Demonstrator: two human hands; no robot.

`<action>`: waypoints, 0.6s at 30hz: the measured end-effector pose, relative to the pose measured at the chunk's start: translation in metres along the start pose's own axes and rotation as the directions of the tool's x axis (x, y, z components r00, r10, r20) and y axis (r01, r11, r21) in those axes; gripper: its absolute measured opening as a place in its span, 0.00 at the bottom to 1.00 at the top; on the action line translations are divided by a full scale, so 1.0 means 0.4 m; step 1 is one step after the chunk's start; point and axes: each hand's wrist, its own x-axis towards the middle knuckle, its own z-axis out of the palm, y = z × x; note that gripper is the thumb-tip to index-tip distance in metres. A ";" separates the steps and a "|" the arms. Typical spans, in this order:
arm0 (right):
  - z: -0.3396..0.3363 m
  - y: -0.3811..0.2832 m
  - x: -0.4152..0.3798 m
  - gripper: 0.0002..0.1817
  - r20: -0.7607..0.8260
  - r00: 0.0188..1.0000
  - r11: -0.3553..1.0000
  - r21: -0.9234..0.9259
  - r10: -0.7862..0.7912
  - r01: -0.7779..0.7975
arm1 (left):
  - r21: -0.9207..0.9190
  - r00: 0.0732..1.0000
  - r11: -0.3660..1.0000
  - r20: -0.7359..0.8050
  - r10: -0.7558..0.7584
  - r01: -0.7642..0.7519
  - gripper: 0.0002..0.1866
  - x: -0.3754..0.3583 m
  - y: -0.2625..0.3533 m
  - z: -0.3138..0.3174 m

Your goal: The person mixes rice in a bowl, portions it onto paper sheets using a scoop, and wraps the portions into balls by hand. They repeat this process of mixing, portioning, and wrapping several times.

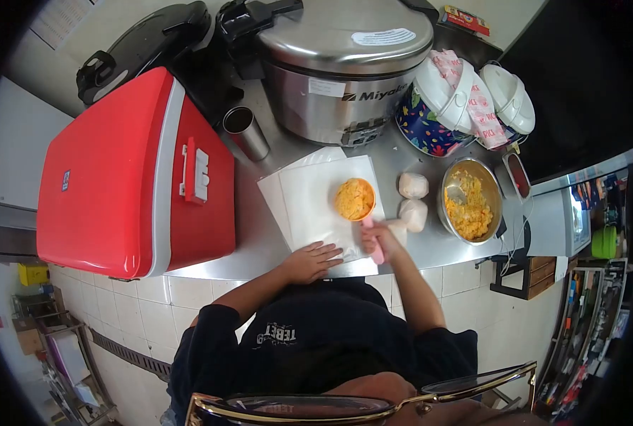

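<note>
My right hand point(382, 241) is wrapped round the pink handle of a scoop point(376, 250). Its round cup is heaped with crumbly yellow-orange food point(354, 199) and sits over a stack of white paper sheets point(309, 186). Fingers spread, my left hand point(312, 263) lies flat on the near edge of the sheets, holding nothing. Just right of the paper are two round paper-wrapped bundles point(413, 185). Beyond them stands a steel bowl point(499, 206) with more of the same food, and a metal spoon in it.
A red cooler box point(111, 170) takes up the left of the steel table. At the back are a large rice cooker point(331, 78), a steel tumbler point(246, 133) and flowered pots with white lids point(441, 106). A small tray point(516, 176) stands beyond the bowl.
</note>
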 end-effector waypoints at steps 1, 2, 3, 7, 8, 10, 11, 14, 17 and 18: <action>0.021 -0.024 -0.017 0.10 -0.086 0.993 0.976 -0.207 -0.087 0.068 | 0.007 1.000 1.000 -0.019 0.010 -0.010 0.25 -0.001 -0.002 0.000; 0.036 -0.034 -0.030 0.11 -0.153 0.970 0.906 -0.409 -0.188 0.111 | 0.013 0.999 1.000 -0.038 0.023 -0.022 0.26 -0.002 -0.002 0.000; 0.036 -0.016 -0.025 0.11 -0.162 0.967 0.905 -0.410 -0.196 0.114 | 0.010 0.999 0.999 -0.041 0.034 -0.033 0.26 -0.003 -0.006 0.007; 0.118 0.149 0.003 0.17 0.017 0.694 -0.381 -0.846 -0.719 -0.374 | -0.021 0.997 0.997 -0.035 0.072 -0.073 0.28 -0.005 -0.014 0.031; 0.118 0.193 0.030 0.18 -0.041 0.687 -0.403 -0.784 -0.725 -0.472 | -0.050 0.996 0.995 -0.038 0.079 -0.081 0.28 -0.009 -0.014 0.029; 0.148 0.163 0.057 0.19 -0.058 0.690 -0.425 -0.749 -0.721 -0.508 | -0.071 0.994 0.994 -0.070 0.084 -0.089 0.28 -0.005 -0.024 0.025; 0.149 0.154 0.074 0.19 -0.046 0.664 -0.426 -0.734 -0.746 -0.529 | -0.089 0.992 0.992 -0.101 0.080 -0.089 0.28 -0.007 -0.016 0.029; 0.151 0.177 0.066 0.19 -0.005 0.616 -0.416 -0.732 -0.788 -0.539 | -0.103 0.990 0.990 -0.112 0.083 -0.094 0.27 -0.010 -0.019 0.032; 0.154 0.174 0.062 0.19 -0.037 0.628 -0.407 -0.731 -0.778 -0.547 | -0.144 0.992 0.987 -0.112 0.058 -0.074 0.24 -0.005 -0.013 0.023; 0.155 0.165 0.052 0.19 -0.050 0.614 -0.391 -0.730 -0.787 -0.561 | -0.166 0.992 0.984 -0.121 0.043 -0.063 0.22 -0.006 -0.017 0.026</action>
